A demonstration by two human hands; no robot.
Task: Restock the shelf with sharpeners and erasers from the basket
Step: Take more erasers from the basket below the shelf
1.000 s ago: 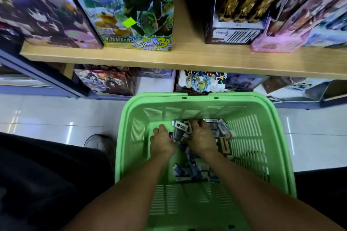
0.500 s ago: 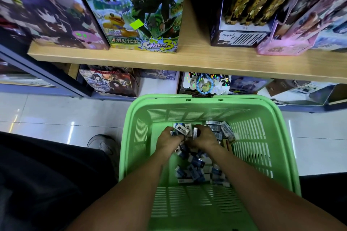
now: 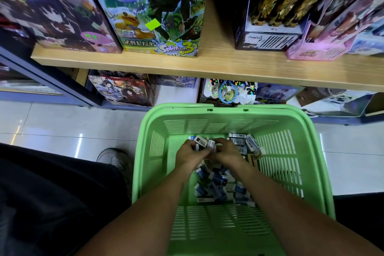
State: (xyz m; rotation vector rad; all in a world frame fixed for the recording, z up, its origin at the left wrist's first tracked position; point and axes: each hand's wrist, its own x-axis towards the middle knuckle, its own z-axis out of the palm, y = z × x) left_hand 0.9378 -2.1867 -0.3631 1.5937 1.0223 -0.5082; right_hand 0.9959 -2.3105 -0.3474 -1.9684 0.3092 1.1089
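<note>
A green plastic basket (image 3: pixel 158 172) stands on the floor below me, with a heap of small boxed erasers (image 3: pixel 218 183) in blue and white wrappers on its bottom. Both hands are inside it, close together over the heap. My left hand (image 3: pixel 190 157) grips several small erasers (image 3: pixel 201 141), and one white box sticks out above its fingers. My right hand (image 3: pixel 226 151) curls round more of the small boxes beside it. The wooden shelf (image 3: pixel 220 62) runs across the view above the basket.
Tall illustrated boxes (image 3: pixel 158 10) stand on the shelf, with a bare gap of wood (image 3: pixel 218 33) between the Splatoon box and a dark box (image 3: pixel 268 6). More goods (image 3: pixel 124 89) sit on the lower level. A grey shoe (image 3: pixel 116 160) rests on the tiled floor left of the basket.
My hands have drawn together and closed round a bunch of erasers, lifting them a little from the heap. The view has shifted slightly down and left.
</note>
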